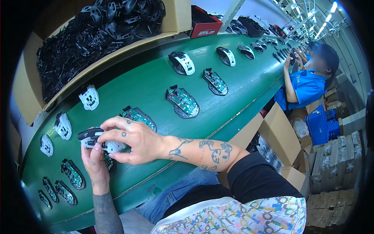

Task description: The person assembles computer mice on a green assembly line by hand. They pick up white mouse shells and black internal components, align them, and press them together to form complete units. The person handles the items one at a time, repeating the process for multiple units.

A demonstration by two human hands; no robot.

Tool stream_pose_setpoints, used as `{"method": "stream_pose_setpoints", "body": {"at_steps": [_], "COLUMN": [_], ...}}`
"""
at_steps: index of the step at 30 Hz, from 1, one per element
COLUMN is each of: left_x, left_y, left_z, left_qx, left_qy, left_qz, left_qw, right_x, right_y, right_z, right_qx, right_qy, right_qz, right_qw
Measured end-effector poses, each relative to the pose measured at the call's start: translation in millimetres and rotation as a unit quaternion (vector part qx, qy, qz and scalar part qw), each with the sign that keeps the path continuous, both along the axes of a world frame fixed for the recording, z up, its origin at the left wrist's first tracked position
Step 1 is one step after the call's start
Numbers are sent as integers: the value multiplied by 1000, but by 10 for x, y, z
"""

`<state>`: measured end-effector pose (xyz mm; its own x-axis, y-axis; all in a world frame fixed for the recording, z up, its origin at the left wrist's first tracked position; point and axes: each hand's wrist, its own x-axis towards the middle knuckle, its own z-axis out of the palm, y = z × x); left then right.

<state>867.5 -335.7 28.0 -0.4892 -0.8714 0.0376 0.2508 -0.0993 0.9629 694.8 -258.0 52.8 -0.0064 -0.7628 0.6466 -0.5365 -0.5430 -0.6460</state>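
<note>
Over the near side of the green belt, my left hand (pixel 96 167) grips a black-and-white computer mouse shell (pixel 90 135) from below. My right hand (pixel 136 144) reaches in from the right, fingers bent over the shell and thumb against its side. Part of a green circuit board (pixel 107 159) shows beneath the shell, mostly hidden by my hands. Just behind my right hand lies a mouse base with a circuit board (pixel 141 118). White mouse covers (pixel 63 126) lie to the left, and several bases with boards (pixel 73 174) lie nearer to me.
The green conveyor belt (pixel 233 87) runs to the far right, carrying mouse covers (pixel 182 63) and board-fitted bases (pixel 182 102). A cardboard box (pixel 173 19) of black parts borders its far side. A co-worker in blue (pixel 306 87) sits at right, near open cartons (pixel 282 134) and a blue crate (pixel 317 124).
</note>
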Motion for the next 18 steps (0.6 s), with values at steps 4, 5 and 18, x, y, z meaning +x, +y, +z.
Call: {"method": "stream_pose_setpoints", "body": {"at_steps": [4, 5, 18], "left_x": [48, 52, 108], "left_y": [-27, -30, -54], "left_z": [-23, -22, -26], "left_qx": [-2, -2, 0], "left_qy": [-6, -4, 12], "left_qz": [-9, -9, -20], "left_qw": [1000, 1000, 1000], "right_x": [17, 23, 84], "right_y": [-8, -10, -41], "right_z": [8, 11, -4], "right_qx": [-3, -2, -7], "right_qy": [-1, -1, -4], "right_qz": [2, 3, 0], "right_qw": [1000, 1000, 1000]}}
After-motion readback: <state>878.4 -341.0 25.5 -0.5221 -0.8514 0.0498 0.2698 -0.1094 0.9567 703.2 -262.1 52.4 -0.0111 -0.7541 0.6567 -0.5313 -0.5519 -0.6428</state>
